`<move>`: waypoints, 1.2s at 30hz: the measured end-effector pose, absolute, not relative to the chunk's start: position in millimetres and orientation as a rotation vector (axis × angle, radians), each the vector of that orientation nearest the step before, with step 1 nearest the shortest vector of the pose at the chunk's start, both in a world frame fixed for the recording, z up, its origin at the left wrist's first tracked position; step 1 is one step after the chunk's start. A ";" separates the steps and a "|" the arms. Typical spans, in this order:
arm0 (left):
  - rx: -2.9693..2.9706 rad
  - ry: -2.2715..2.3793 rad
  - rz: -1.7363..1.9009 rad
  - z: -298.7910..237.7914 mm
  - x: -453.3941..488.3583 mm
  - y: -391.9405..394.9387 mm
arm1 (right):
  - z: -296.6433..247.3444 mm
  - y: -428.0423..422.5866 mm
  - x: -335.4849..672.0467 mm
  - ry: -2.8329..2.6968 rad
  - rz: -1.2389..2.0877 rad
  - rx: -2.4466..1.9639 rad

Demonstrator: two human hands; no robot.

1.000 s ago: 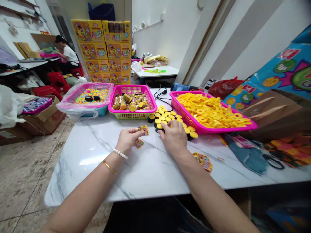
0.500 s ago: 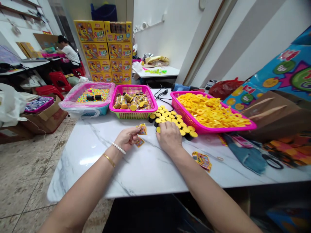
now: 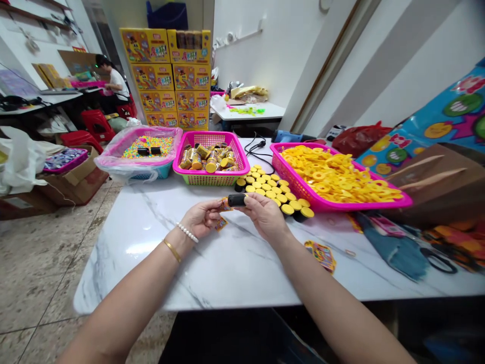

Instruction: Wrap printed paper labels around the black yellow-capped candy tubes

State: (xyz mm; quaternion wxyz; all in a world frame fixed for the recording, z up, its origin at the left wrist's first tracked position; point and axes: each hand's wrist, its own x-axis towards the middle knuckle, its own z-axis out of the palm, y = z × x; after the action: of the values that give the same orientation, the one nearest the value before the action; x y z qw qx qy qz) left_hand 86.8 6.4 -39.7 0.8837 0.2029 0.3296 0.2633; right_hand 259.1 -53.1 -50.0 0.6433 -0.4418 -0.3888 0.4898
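Between the fingers of my left hand (image 3: 204,216) is a small printed yellow label (image 3: 225,204), pinched near its edge. Part of another label (image 3: 221,223) shows just below those fingers. My right hand (image 3: 265,215) is closed on a small black cup (image 3: 237,200), lying sideways, its far end close to the pinched label. Behind my right hand stand several black cups with yellow tops (image 3: 271,188), packed together on the white table (image 3: 182,273). A small pile of printed labels (image 3: 321,255) lies beside my right forearm.
A pink basket (image 3: 244,164) holds several wrapped cups. To its left, a plastic-lined tub (image 3: 176,141) contains coloured beads and two black cups. A pink tray (image 3: 322,203) of yellow rings is at the right, near scissors (image 3: 439,260). A person (image 3: 118,83) sits far left.
My right hand has lifted a black cup from the group and brought it left, beside the label. My left hand keeps its pinch on the label.
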 end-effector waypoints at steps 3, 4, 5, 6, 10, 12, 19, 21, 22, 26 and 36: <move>0.392 0.651 0.551 -41.2 86.8 7.2 | -51.6 -54.1 257.9 -0.887 1.022 -1.091; 0.384 0.642 0.556 -41.5 86.7 7.4 | -51.6 -54.9 257.5 -0.911 0.974 -1.121; 0.378 0.637 0.560 -41.6 86.5 7.4 | -51.4 -55.9 256.8 -0.946 0.928 -1.145; 0.373 0.638 0.566 -41.7 86.4 7.4 | -51.2 -57.1 255.8 -0.989 0.893 -1.161; 0.372 0.660 0.593 -42.7 87.9 5.4 | -51.0 -62.1 250.7 -1.090 0.831 -1.186; 0.405 0.681 0.613 -44.1 90.2 3.3 | -51.7 -63.3 249.0 -1.087 0.820 -1.202; 0.764 0.867 0.868 -48.7 95.1 -2.0 | -53.5 -60.1 253.6 -1.107 0.795 -1.079; 0.867 0.922 0.969 -46.9 91.3 0.3 | -55.2 -58.9 256.4 -1.118 0.753 -1.042; 0.912 0.912 0.965 -45.7 89.0 1.9 | -56.5 -58.4 257.5 -1.138 0.742 -1.036; 0.979 0.729 0.742 -43.7 83.6 5.7 | -62.6 -57.3 259.3 -1.279 0.724 -1.079; 0.977 0.647 0.578 -52.2 84.4 4.1 | -65.9 -56.9 259.1 -1.418 0.554 -1.097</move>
State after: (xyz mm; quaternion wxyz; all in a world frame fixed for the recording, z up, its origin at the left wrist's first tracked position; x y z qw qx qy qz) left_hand 84.4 4.1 -52.2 0.7941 0.4545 0.3010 0.2689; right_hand 259.1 -56.9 -65.9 0.5910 -0.4716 -0.6095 0.2382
